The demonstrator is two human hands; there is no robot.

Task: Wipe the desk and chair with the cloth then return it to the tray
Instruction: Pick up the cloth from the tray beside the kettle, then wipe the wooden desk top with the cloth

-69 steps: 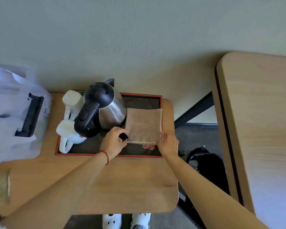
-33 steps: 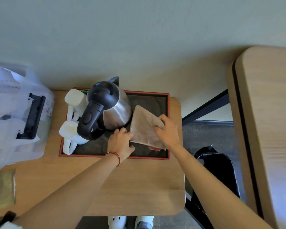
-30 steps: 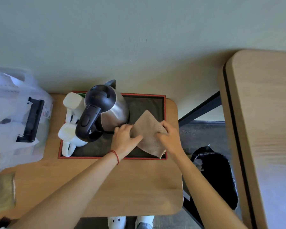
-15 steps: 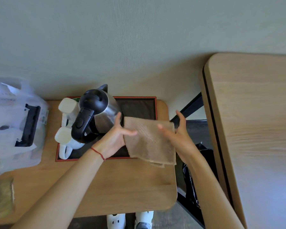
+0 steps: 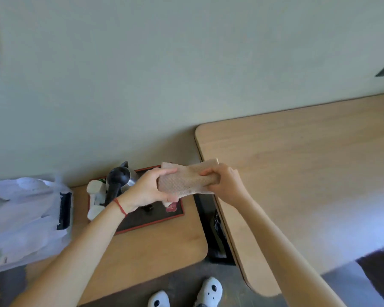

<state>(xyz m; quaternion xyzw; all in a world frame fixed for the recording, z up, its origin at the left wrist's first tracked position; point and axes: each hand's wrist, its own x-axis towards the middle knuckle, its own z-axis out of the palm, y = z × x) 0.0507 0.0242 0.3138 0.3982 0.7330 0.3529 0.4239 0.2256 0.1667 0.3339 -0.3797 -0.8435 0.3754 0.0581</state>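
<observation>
1. The cloth is held in the air, above the right end of the tray and clear of it. It spans the gap between the tray's low table and the desk.
2. The left hand grips the cloth's left end, fingers curled over the top edge and thumb below. The right hand is clenched around the cloth's right end. Both hands grasp the same cloth; neither is free.
3. Judgement: the two-handed hold bunches the cloth into a compact pad suited to wiping. Wiping has not begun; the desk, right of the tray, appears to be the first surface.
4. On the tray, left of the cloth: a kettle with a black lid and handle, and white cups at the tray's left end. A small red item lies on the tray's right part, below the cloth.
5. Left of the tray, a white plastic bag rests on the low table.
6. The desk top right of the tray shows no objects in the visible area, so nothing obstructs a wipe there.
7. A dark object sits low in the gap between table and desk; its identity cannot be determined.
8. The chair cannot be identified with certainty in this view.
9. For the return step, the kettle and cups occupy the tray's left; only the right part is available.
</observation>
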